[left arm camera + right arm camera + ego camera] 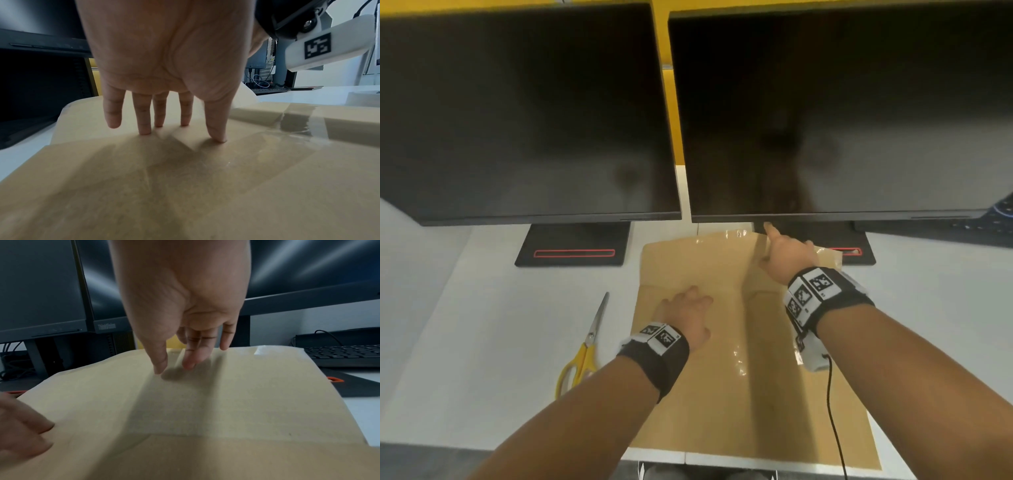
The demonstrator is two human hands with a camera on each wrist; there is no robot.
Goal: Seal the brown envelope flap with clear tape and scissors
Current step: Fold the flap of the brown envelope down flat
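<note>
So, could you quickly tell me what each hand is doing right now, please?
Left hand: open, fingers spread, pressing the brown envelope flat.
Right hand: open, straight fingers on the envelope flap.

1. Both bare forearms reach forward, each with a dark band at the wrist.
2. The left hand (pixel 685 317) lies palm down, fingers (pixel 144 116) straight and spread, tips pressing down.
3. The right hand (pixel 787 251) reaches farther ahead, fingers (pixel 193 358) extended downward, relaxed.
</note>
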